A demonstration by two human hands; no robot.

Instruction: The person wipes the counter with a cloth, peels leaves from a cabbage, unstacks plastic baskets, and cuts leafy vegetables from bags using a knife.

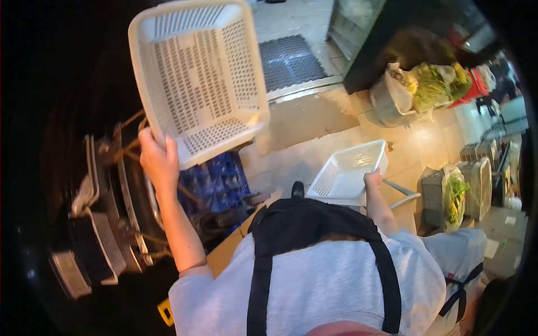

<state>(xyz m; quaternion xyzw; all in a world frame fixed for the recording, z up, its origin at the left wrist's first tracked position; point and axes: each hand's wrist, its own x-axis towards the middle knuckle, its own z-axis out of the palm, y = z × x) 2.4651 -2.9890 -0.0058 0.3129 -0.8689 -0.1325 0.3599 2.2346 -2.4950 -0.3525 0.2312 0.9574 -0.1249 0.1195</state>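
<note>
My left hand (pixel 159 158) grips the near left corner of a large cream plastic basket (pixel 196 78), thumb over its rim. The basket is held up high and tilted so its perforated inside faces me; apart from a small pale scrap near its lower right corner, I see nothing in it. Lower down on the right, my right hand (pixel 374 180) is closed on the right rim of a white plastic basket (pixel 354 173) with slotted ends. That basket hangs near my waist over the tiled floor. Its near edge is partly hidden by my black apron (pixel 314 221).
A blue crate (pixel 216 179) and dark racks stand at my left. Ahead lies a dark rubber mat (pixel 291 61) beyond a door sill. A bin (pixel 392 99) heaped with greens is at the upper right, and crates with a bag of greens (pixel 457 199) stand right. Another person's leg (pixel 457 252) is close by.
</note>
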